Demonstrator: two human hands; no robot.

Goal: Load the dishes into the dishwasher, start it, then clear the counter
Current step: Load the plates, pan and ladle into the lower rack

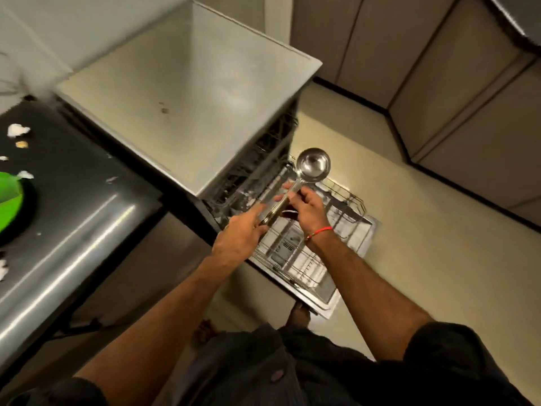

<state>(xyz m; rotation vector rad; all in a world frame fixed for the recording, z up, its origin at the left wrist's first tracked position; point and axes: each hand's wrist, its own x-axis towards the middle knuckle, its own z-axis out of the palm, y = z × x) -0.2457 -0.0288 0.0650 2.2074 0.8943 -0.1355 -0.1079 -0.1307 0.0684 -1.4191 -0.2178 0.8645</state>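
Above the pulled-out lower rack (314,253) of an open dishwasher (187,112), a person's right hand (307,209) grips a steel ladle (313,167) by its handle while the left hand (240,235) closes around the handle's lower end.

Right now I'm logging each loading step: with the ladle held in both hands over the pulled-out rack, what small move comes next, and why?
Probably lower the ladle into the rack. Both the left hand and the right hand grip its handle, its bowl hangs above the open wire rack, and it touches nothing yet.
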